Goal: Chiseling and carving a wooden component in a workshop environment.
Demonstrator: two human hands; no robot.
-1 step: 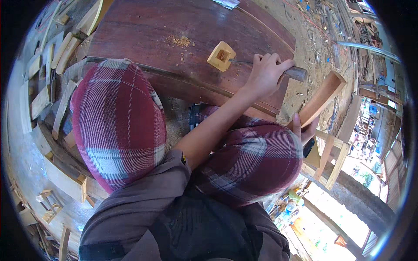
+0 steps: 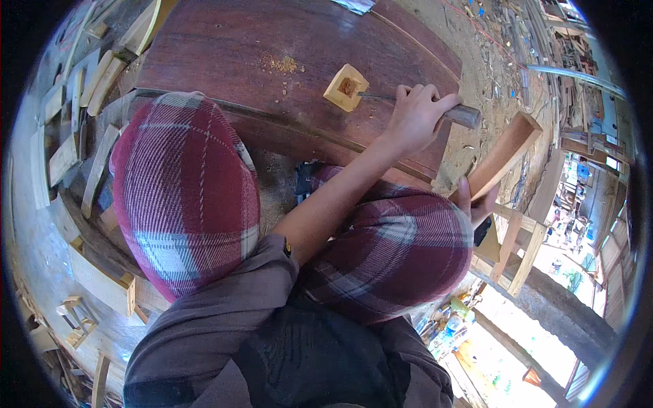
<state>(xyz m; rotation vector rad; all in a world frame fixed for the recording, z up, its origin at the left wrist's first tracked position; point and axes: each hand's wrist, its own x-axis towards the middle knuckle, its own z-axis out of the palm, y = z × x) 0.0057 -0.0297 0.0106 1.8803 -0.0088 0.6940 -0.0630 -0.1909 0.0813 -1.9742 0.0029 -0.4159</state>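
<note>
My left hand [image 2: 416, 119] is wrapped round a chisel [image 2: 466, 116]. Its dark handle end sticks out to the right of my fist, and the narrow blade points left. The blade tip meets the right edge of a small pale wooden block [image 2: 335, 97], which has a squarish hollow cut into its upper face. My right hand [image 2: 475, 204], partly hidden behind my right knee, grips the lower part of a thick wooden club [image 2: 505, 156]. The club slants up to the right, apart from the chisel handle. Its lower end is out of sight.
The block rests on a dark reddish-brown wooden bench top [image 2: 224, 47]. Wood chips [image 2: 284, 64] lie to its left. My knees, under plaid cloth [image 2: 183, 197], flank my left forearm. Cut wood pieces [image 2: 102, 81] are strewn at left; a wooden frame [image 2: 520, 238] stands at right.
</note>
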